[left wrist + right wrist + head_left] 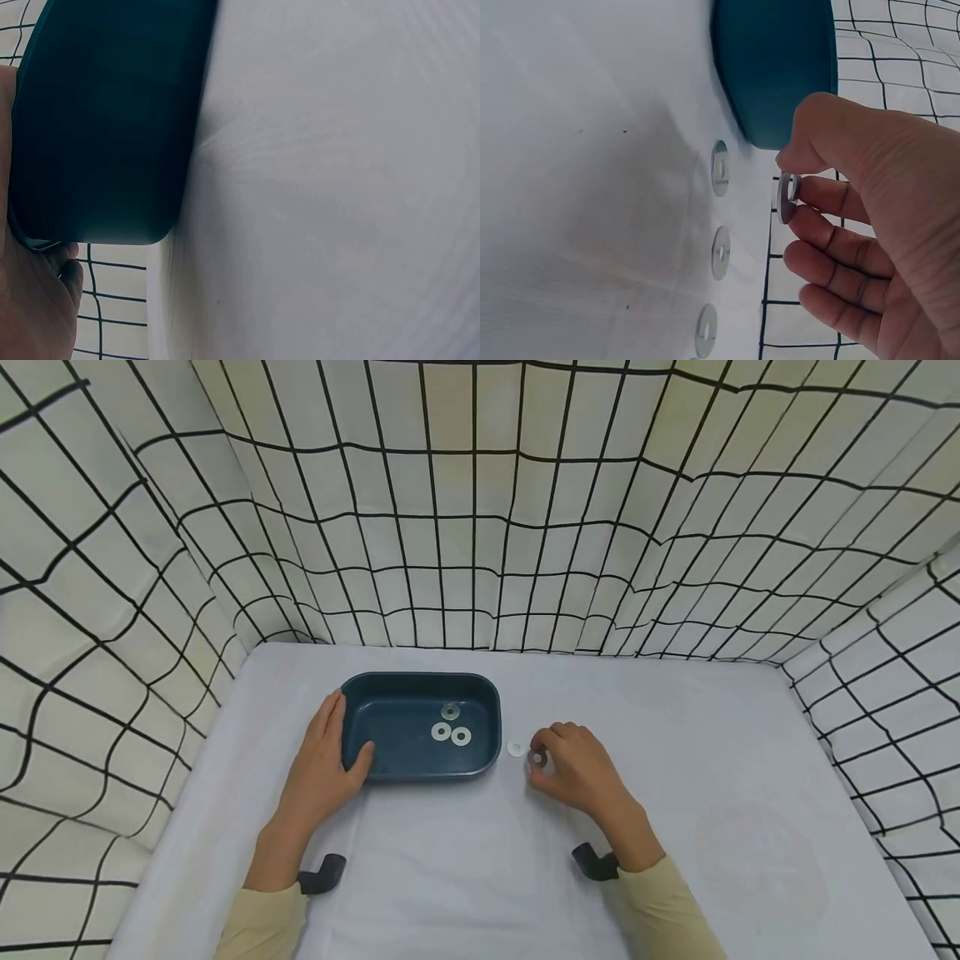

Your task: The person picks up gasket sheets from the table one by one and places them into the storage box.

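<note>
My left hand grips the left end of a dark blue rectangular tray, fingers along its outer side and thumb over the near rim. Three flat metal washers lie in the tray, right of its middle. To the right of the tray, my right hand pinches a washer between thumb and fingertips, held edge-on in the right wrist view. A loose washer lies between this hand and the tray. Several washers in a row show on the table in the right wrist view; the hand hides most of them from the head view.
A white cloth covers the table. Black grid netting over pale walls rises behind it and along both sides. Dark wrist mounts stick out at both sleeves. The left wrist view shows mostly the tray's outer wall and the cloth.
</note>
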Tool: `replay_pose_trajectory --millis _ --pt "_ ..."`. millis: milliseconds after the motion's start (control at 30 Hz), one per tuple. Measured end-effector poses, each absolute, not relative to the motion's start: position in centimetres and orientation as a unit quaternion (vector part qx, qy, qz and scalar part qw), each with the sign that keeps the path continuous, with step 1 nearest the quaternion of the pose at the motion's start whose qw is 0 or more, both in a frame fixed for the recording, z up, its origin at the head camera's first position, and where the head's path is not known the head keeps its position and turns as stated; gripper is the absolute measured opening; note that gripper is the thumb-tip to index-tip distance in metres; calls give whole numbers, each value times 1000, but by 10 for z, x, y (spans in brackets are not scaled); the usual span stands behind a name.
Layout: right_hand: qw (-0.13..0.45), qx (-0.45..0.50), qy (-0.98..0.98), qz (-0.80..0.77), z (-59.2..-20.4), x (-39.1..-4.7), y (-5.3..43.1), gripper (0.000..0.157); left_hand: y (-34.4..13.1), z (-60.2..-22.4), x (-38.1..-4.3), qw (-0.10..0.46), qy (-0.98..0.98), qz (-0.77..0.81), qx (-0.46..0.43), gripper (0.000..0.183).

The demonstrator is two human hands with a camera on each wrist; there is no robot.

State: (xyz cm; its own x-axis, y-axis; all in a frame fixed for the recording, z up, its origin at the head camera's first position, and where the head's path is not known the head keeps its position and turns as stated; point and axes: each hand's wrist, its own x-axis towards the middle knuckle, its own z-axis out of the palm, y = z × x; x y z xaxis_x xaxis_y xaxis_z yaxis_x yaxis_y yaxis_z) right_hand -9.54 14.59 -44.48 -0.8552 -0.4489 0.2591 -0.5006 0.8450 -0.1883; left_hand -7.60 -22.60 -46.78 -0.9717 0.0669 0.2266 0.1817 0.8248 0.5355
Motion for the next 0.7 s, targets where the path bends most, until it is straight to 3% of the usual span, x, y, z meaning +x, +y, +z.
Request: replay_pose_trajectory --millis 700 --pt "107 285 -948 96 -418 -107 132 12 -227 -472 -75 96 -951 -286 -65 83"
